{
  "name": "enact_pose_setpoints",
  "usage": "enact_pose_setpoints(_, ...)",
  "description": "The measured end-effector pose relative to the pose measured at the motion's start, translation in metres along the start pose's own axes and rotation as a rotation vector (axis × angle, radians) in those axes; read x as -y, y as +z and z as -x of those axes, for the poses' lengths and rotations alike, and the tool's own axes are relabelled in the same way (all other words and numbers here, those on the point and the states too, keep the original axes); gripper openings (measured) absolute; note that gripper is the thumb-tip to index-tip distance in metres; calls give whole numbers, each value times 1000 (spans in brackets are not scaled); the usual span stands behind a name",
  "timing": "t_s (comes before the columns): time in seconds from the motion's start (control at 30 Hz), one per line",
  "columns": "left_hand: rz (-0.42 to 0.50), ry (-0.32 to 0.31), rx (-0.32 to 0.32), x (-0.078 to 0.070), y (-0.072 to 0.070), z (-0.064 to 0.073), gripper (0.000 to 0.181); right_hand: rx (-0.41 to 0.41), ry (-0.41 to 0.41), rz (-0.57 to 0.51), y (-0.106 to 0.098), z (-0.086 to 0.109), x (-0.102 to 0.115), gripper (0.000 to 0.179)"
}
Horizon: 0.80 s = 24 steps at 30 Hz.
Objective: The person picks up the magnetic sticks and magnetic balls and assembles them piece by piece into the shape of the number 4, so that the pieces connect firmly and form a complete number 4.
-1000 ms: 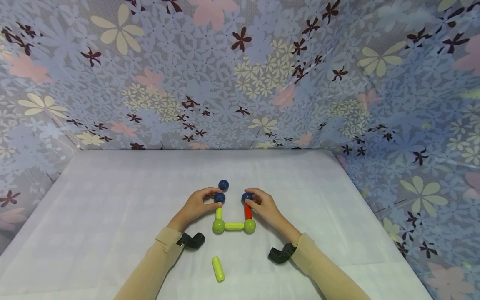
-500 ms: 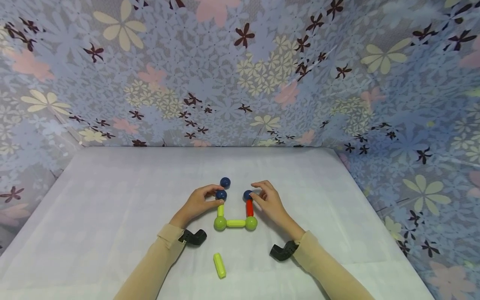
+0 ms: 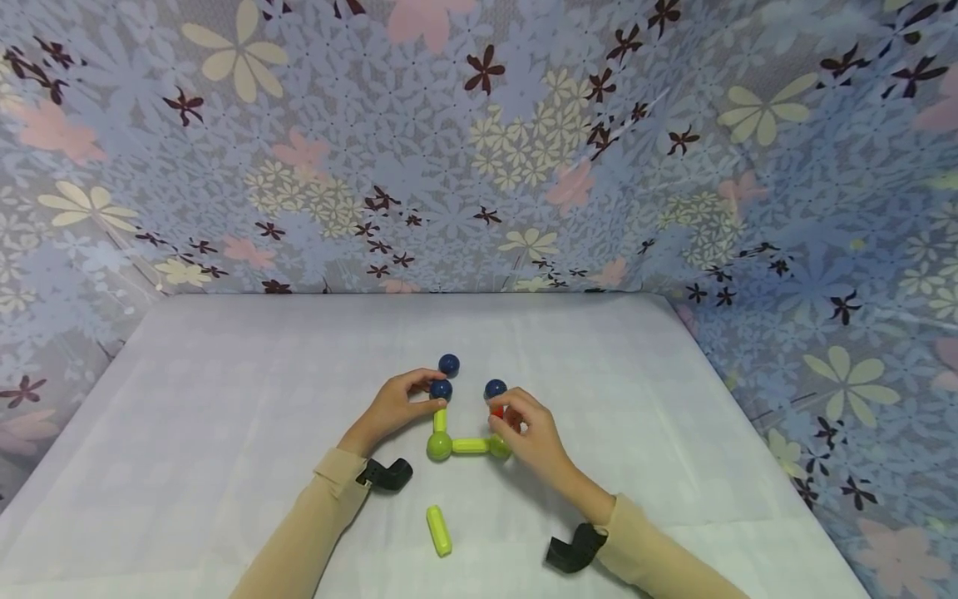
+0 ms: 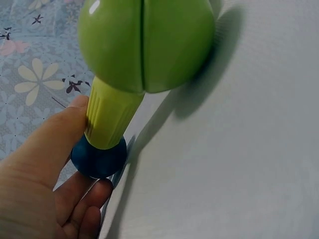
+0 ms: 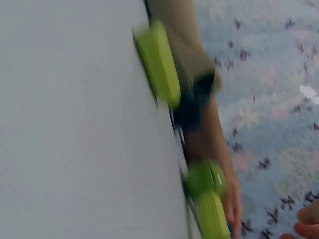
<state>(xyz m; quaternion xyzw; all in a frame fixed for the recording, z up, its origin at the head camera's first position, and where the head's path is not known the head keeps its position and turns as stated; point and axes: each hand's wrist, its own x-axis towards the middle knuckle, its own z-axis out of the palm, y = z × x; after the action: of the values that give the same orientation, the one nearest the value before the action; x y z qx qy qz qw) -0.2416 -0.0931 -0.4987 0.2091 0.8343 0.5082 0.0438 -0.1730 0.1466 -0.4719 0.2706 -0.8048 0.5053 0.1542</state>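
Note:
My left hand (image 3: 395, 408) holds a blue ball (image 3: 441, 389) between thumb and fingers. A yellow-green rod (image 4: 112, 117) joins that ball to a green ball (image 3: 439, 445). From there another yellow-green rod (image 3: 470, 446) runs across to a second green ball (image 3: 500, 447), partly hidden by my right hand (image 3: 535, 428). That hand hovers over the right side with thumb and fingers apart and loosely bent. Between them shows part of a red rod (image 3: 497, 411). Just beyond its fingertips is another blue ball (image 3: 496, 389). The right wrist view is blurred; fingertips (image 5: 306, 224) appear at its corner.
A loose blue ball (image 3: 449, 364) lies behind the left one. A loose yellow-green rod (image 3: 438, 531) lies nearer me, between the forearms. The pieces rest on a white-covered table (image 3: 262, 358), with a flowered cloth (image 3: 419, 166) hanging behind and at the right.
My right hand has let go of the right blue ball and come back toward me, over the red rod. The left hand still holds its blue ball.

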Motion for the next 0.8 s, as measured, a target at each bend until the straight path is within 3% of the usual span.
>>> enact_pose_setpoints(0.13, 4, -3, 0, 0, 0, -1, 42, 64, 26, -122, 8, 21, 14, 16)
enact_pose_setpoints(0.37, 3, -11, -1, 0, 4, 2, 42, 201, 141, -223, 18, 48, 25, 13)
enact_pose_setpoints(0.57, -1, 7, 1, 0, 5, 2, 42, 275, 175, -266, 23, 55, 25, 17)
enact_pose_setpoints(0.8, 5, -14, -7, 2, 2, -1, 42, 384, 207, -303, 36, 53, 30, 25)
